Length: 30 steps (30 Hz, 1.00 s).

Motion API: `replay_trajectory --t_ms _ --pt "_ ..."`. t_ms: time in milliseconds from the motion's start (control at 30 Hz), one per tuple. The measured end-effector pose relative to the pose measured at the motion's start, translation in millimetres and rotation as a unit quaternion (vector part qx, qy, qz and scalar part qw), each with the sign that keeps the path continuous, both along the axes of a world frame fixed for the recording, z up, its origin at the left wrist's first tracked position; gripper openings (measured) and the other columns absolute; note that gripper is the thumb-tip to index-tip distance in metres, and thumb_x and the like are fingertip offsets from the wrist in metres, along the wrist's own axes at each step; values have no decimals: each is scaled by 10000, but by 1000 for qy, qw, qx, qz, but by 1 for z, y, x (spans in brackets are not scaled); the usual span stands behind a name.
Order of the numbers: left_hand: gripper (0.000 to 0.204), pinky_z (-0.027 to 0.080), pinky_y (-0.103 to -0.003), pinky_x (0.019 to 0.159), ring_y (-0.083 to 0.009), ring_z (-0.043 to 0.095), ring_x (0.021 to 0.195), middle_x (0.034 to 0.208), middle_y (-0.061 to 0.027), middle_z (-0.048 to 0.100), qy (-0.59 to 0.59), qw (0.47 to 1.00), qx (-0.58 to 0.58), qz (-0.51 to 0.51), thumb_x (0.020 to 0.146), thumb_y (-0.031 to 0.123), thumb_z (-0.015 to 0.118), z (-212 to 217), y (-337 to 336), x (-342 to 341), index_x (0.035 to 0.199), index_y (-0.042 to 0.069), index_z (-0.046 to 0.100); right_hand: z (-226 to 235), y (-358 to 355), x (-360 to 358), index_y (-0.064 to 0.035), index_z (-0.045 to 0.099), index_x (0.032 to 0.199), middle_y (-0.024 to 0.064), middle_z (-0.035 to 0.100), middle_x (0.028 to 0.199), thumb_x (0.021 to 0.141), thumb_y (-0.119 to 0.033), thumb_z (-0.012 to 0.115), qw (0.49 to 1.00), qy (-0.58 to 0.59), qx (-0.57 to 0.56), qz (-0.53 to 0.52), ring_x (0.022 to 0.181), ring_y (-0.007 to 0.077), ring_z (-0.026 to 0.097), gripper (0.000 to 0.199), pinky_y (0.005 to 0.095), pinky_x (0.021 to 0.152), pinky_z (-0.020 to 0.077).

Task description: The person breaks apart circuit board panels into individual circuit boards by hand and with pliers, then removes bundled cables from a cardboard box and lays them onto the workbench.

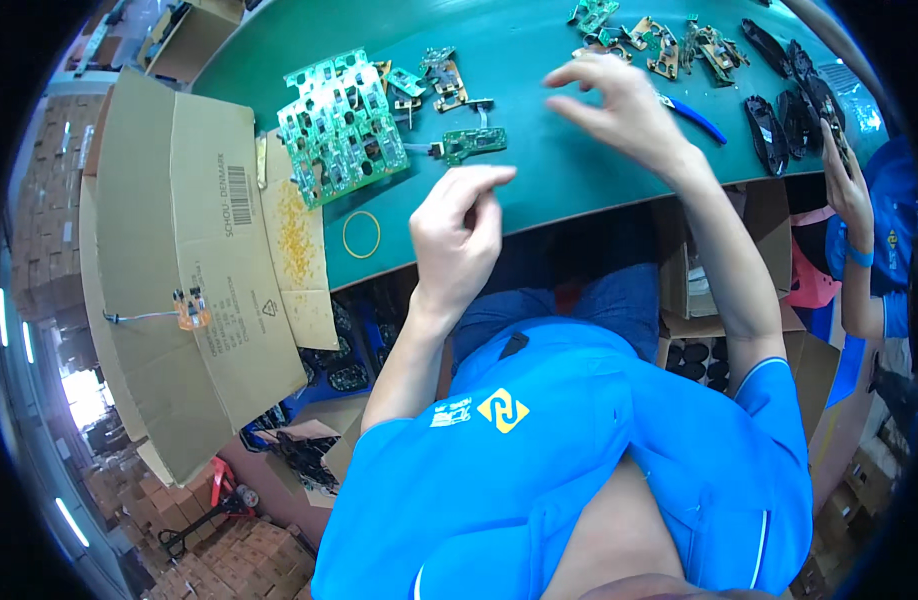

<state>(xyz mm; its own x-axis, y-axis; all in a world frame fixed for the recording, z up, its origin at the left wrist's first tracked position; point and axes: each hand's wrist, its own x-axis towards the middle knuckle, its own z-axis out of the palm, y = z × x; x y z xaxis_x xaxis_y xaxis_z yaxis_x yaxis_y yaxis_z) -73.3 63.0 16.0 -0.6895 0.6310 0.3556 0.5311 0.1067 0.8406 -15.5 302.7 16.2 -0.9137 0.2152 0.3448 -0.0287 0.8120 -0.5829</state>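
The left hand (451, 240) is curled, but I cannot tell if it holds anything; the right hand (621, 112) is open with bent fingers, near a blue-handled tool (701, 124); a small green board (474, 146) lies on the table (539, 190) just past the left hand; a brown box (347, 452) below has black things (307, 457) in it.

Head-high fisheye view, steeply downward

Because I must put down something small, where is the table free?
Bare green tabletop shows between the small green circuit board and the blue-handled tool, partly hidden by the right hand; another patch lies between the thin yellow ring and the left hand. Crowded: the far right, with brown circuit boards and black plastic shells.
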Motion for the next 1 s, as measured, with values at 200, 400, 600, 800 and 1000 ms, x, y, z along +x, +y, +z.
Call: replay_trajectory --t_ms 200,400,600,800,1000 --pt "282 446 -219 600 -110 593 705 900 -42 707 -47 990 46 122 817 -126 554 -10 -49 -23 974 31 728 -22 -54 -35 -67 695 975 70 596 1148 838 -154 737 996 18 67 61 1019 223 584 168 323 905 478" --pt "263 464 -217 624 -100 602 725 921 -35 714 -122 981 86 127 836 -106 568 -16 -53 -41 988 38 726 -17 -56 -36 -66 674 908 70 592 1168 802 -94 751 997 -26 28 68 1012 213 583 134 319 902 478" --pt "262 484 -236 666 -120 618 782 958 -41 711 -20 989 81 125 834 -106 577 -13 -59 -52 985 47 726 0 -18 -6 -61 684 926 78 628 1168 824 -76 719 995 -44 -83 -36 995 204 610 108 302 894 489" --pt "263 491 -286 768 -175 607 904 1063 -49 685 107 970 87 203 827 -67 608 -12 -82 -92 1025 67 717 26 -10 -19 -58 696 1085 63 670 1133 874 -138 706 987 57 106 -103 1053 217 620 226 314 918 491" --pt "335 448 -349 909 -246 543 1026 1169 -85 622 188 938 -15 290 825 37 644 1 -85 -111 1159 64 653 34 -75 -112 -34 677 1166 92 666 1151 888 -358 722 997 -80 1 -18 908 204 600 429 334 779 529"
